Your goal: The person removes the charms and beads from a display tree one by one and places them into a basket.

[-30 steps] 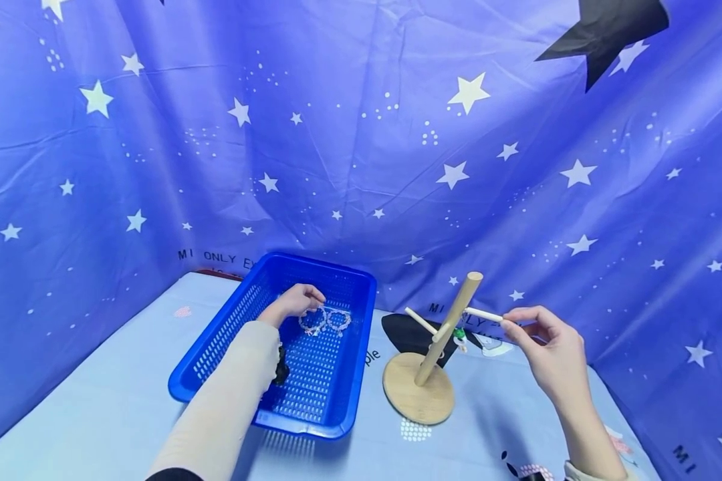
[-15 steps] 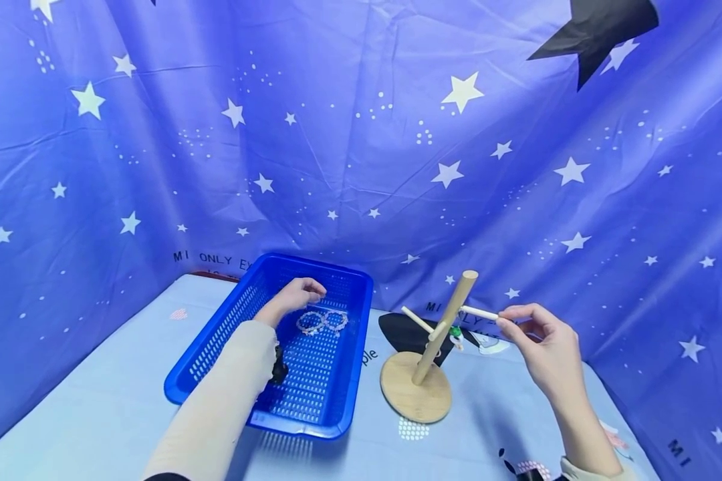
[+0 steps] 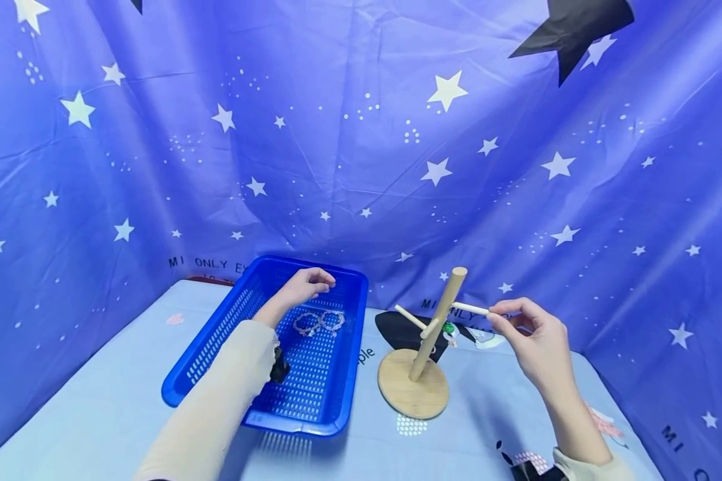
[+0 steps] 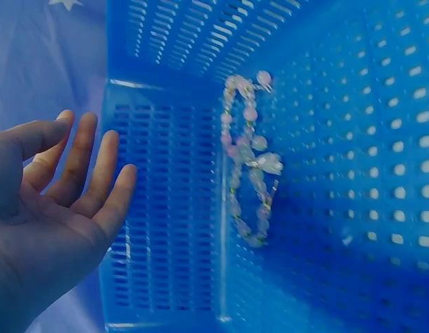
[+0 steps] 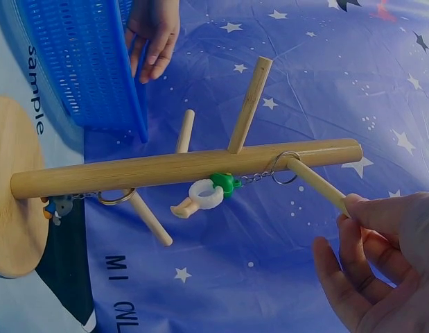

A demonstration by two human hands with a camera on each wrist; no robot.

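Observation:
My left hand [image 3: 303, 286] hovers over the back part of the blue basket [image 3: 361, 354], holding nothing, its fingers [image 4: 103, 184] relaxed and spread. Below it, two beaded bracelets [image 4: 250, 173] in pale pink and white lie side by side on the basket floor. On the right, my right hand [image 3: 535, 337] pinches the end of an upper peg [image 5: 318, 182] of a wooden stand [image 3: 442, 317] between thumb and fingers. From that peg, close to the post, a keychain [image 5: 206, 193] with a green and white figure hangs by its ring.
A second keychain [image 5: 59, 208] hangs on a lower peg [image 5: 152, 222]. The stand's round base [image 3: 412, 394] rests on the light blue tablecloth [image 3: 361, 447], right of the basket. A blue star-printed curtain [image 3: 337, 133] rises behind the table.
My left hand has moved up and away from the bracelets, its fingers loosening. The right hand keeps its pinch on the peg. The head view has shifted slightly.

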